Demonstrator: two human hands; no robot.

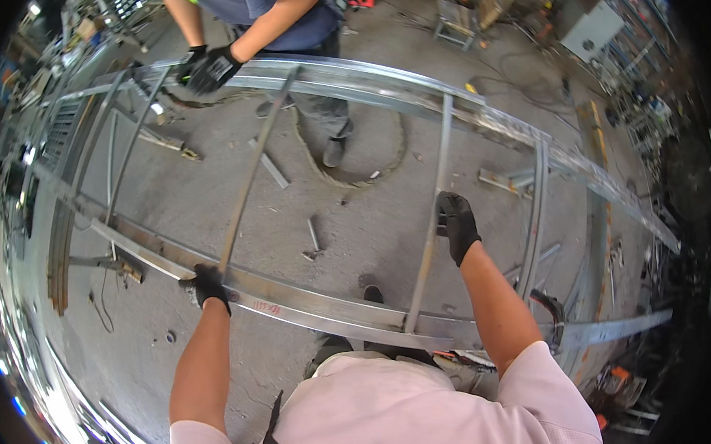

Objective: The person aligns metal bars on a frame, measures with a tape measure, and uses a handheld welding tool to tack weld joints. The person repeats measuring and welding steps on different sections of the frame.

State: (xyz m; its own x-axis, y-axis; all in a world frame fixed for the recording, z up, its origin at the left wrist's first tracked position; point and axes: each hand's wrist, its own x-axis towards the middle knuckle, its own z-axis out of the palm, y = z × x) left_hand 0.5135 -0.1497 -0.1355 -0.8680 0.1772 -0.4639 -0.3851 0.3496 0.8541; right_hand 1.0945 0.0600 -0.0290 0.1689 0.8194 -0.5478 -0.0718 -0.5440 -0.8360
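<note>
A ladder-like metal frame with two long rails and several cross bars spans the view in front of me. My left hand [207,286], in a black glove, is closed over the near rail [308,308] beside the lower end of a cross bar [249,184]. Farther right, my black-gloved right hand [459,227] has its fingers curled around another cross bar [431,254], about midway along it. Across from me, a co-worker in a dark blue shirt [257,12] has both gloved hands [209,70] at the far rail [355,74].
On the concrete floor inside the frame lie a hammer-like tool [314,239], a flat metal strip [269,164] and a looped thick cable [311,155]. A small stool [456,24] and a grey cabinet [595,32] stand at the far right. Long metal bars [58,264] lie at left.
</note>
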